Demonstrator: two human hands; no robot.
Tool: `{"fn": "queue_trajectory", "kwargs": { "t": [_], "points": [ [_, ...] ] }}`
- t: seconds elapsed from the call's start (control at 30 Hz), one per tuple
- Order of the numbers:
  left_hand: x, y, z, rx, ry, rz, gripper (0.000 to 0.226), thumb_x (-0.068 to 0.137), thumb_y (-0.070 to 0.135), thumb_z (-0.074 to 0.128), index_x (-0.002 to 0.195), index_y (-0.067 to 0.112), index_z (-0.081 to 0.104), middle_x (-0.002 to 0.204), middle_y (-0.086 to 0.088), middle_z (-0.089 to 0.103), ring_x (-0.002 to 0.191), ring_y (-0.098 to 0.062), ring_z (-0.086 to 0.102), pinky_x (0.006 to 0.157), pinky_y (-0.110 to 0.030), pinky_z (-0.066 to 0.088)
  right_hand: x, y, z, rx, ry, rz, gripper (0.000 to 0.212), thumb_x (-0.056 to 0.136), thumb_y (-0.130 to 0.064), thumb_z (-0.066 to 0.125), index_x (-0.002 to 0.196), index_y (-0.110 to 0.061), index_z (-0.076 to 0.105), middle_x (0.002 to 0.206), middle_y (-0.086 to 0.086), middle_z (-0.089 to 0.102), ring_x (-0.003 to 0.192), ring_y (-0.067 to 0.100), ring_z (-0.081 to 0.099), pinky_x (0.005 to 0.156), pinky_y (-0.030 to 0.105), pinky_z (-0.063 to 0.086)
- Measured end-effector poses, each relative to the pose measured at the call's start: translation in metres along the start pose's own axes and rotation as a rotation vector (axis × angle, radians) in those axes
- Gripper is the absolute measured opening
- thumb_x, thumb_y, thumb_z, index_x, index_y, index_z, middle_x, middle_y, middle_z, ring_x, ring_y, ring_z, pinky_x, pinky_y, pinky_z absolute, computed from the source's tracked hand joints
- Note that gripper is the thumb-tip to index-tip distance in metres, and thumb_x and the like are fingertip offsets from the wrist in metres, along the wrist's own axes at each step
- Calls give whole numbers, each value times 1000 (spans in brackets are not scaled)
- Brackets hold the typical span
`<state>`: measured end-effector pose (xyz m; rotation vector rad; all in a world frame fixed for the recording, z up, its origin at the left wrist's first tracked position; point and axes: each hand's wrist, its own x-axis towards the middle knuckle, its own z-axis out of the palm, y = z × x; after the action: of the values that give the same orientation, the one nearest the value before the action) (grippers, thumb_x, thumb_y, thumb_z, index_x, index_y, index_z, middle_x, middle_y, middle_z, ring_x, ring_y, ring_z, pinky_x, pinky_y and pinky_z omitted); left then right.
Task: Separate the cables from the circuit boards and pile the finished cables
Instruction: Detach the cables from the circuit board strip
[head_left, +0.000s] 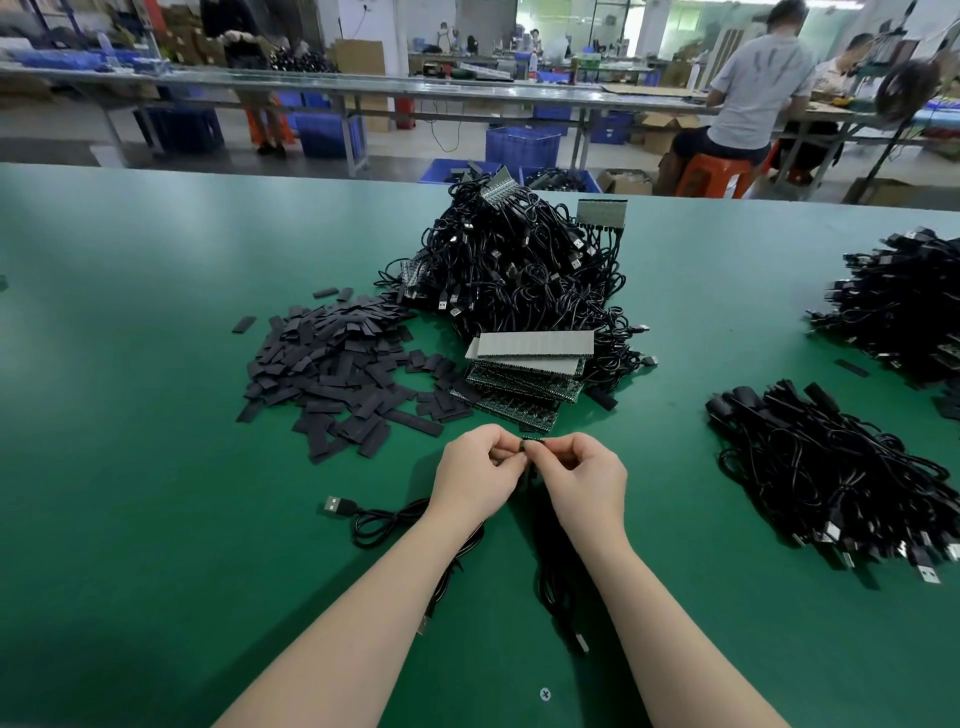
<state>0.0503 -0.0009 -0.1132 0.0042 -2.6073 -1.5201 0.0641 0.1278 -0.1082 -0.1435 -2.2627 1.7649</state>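
My left hand (475, 475) and my right hand (584, 478) meet over the green table (156, 519), both pinching a small dark circuit board piece (531, 443) between their fingertips. Black cables (395, 519) with USB plugs trail from under my hands toward me. Just beyond my hands lies a stack of green circuit board strips (519, 384). Behind it rises a big heap of black cables still on boards (524, 265). A pile of loose black cables (831, 478) lies to the right.
A spread of small flat black sleeves (332, 369) covers the table to the left. Another cable pile (904, 306) sits at the far right. Blue crates and people at benches are beyond the table's far edge.
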Motion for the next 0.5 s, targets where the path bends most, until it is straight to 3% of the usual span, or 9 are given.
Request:
{"fn": "queue_trajectory", "kwargs": {
  "t": [0.33, 0.5],
  "points": [
    [2, 0, 0, -1, -9, -4, 14, 82, 22, 70, 74, 30, 62, 75, 12, 66, 66, 3, 58, 59, -8, 43, -3, 1, 2, 8, 18, -22, 23, 83, -13, 79, 67, -26, 68, 63, -21, 68, 61, -8, 60, 59, 6, 43],
    [1, -2, -1, -22, -17, 12, 11, 83, 21, 70, 77, 28, 63, 77, 10, 67, 64, 6, 57, 59, -6, 42, 3, 0, -3, -3, -37, 18, 16, 82, -20, 81, 71, -24, 71, 67, -11, 70, 62, -5, 60, 60, 8, 44]
  ]
}}
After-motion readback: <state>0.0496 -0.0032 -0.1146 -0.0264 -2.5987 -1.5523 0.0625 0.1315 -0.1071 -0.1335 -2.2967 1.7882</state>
